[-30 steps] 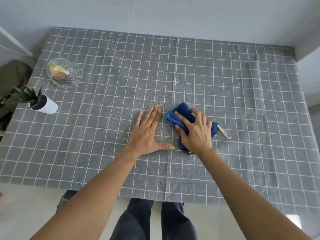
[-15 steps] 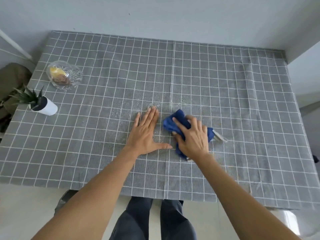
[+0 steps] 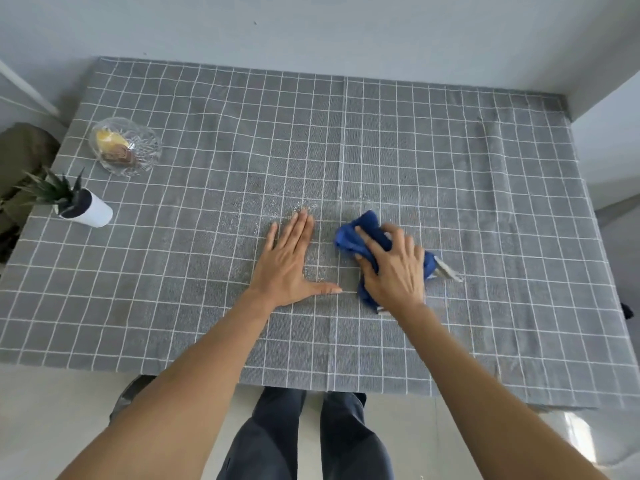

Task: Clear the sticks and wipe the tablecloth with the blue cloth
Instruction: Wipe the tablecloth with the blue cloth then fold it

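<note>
Right hand [image 3: 394,268], just right of frame centre, grasps the bunched blue cloth [image 3: 360,233]: fingers curled over its top, pressing it onto the grey tablecloth with a white grid [image 3: 450,168]. Cloth sticks out past the fingertips toward upper left and past the hand's right edge, where a pale tag lies on the fabric. Left hand [image 3: 291,265] at centre lies flat on the tablecloth, palm down, fingers straight and together, thumb splayed toward the cloth, not touching it; holds nothing. Pale speckled patch on the fabric just above the left fingertips. Upper left: clear glass bowl [image 3: 126,145] with yellow and brown contents; below it a small white pot with a spiky green plant [image 3: 86,209].
</note>
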